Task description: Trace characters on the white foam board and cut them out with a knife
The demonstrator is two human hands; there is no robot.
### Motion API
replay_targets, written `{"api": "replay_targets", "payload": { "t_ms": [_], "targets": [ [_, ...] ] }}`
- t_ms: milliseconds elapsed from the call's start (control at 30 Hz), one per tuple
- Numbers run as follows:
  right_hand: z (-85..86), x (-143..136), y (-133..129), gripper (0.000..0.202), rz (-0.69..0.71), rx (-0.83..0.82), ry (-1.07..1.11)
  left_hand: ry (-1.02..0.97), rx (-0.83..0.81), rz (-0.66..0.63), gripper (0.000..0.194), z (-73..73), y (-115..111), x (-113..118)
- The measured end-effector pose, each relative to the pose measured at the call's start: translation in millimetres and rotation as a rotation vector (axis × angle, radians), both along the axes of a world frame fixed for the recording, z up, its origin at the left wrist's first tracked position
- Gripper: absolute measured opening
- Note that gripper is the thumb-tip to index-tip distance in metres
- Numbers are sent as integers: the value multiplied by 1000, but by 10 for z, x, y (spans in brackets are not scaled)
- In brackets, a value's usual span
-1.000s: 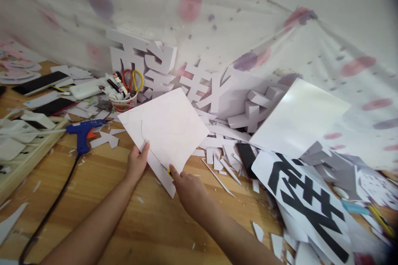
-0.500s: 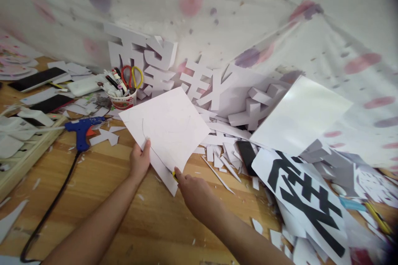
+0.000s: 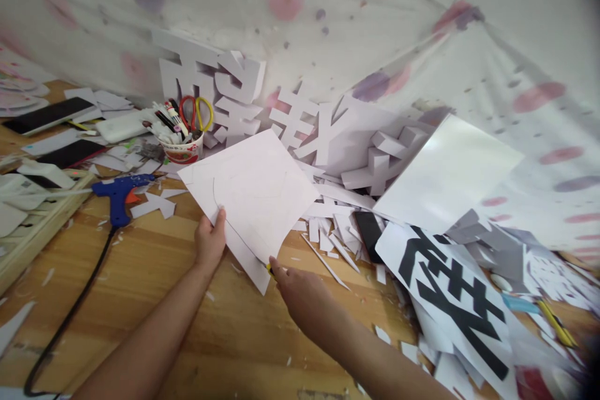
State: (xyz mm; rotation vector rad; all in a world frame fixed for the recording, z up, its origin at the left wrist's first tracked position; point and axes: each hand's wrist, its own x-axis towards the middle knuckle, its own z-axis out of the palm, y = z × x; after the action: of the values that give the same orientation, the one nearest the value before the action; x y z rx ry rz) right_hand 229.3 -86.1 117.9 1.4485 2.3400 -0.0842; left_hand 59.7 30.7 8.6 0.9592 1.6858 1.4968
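A square white board (image 3: 255,190) is held up in front of me, tilted over the wooden table. My left hand (image 3: 210,239) grips its lower left edge, thumb on the front face. In my right hand (image 3: 295,284) is a yellow utility knife (image 3: 269,269), mostly hidden by the fingers, its tip at the board near the lower corner. A curved dark line, apparently a cut, runs from the upper left of the board down to the knife. Faint pencil marks show on its face.
A blue glue gun (image 3: 117,194) with a black cord lies left, near a cup of pens and scissors (image 3: 182,149). White cut-out characters (image 3: 239,84) stand behind. Right are paper scraps (image 3: 323,231), a black phone (image 3: 368,237), a leaning white sheet (image 3: 450,175) and a printed character sheet (image 3: 454,287).
My right hand with the knife has moved slightly down and right along the board, and the dark line reaches further toward the lower corner. My left hand keeps its grip.
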Motion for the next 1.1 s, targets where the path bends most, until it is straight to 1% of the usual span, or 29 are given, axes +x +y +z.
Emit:
{"api": "replay_targets", "payload": {
  "t_ms": [133,267,400,567,633,700,800,867,1000,1100],
  "targets": [
    [42,21,-53,73,40,29,-44,-12,5,8,40,21,-2,13],
    [27,60,-115,72,78,48,-107,-17,20,0,38,36,-7,17],
    [19,103,-144,68,64,99,-94,-15,27,-5,37,29,-15,14],
    [107,114,-150,76,88,46,-159,8,10,-34,39,12,-38,18],
    [138,119,-158,74,90,35,-159,22,6,-47,39,8,-43,20],
    [147,132,-171,67,87,45,-140,38,-1,-53,39,5,-42,21],
    [123,162,-193,57,79,78,-113,63,-13,-55,39,5,-44,22],
    [93,180,-205,55,78,93,-101,77,-19,-59,39,11,-54,27],
    [23,225,-240,58,89,103,-82,88,-17,-68,40,18,-68,27],
    [-48,335,-325,66,107,67,-87,83,-10,-59,41,19,-24,-20]
  ]
}}
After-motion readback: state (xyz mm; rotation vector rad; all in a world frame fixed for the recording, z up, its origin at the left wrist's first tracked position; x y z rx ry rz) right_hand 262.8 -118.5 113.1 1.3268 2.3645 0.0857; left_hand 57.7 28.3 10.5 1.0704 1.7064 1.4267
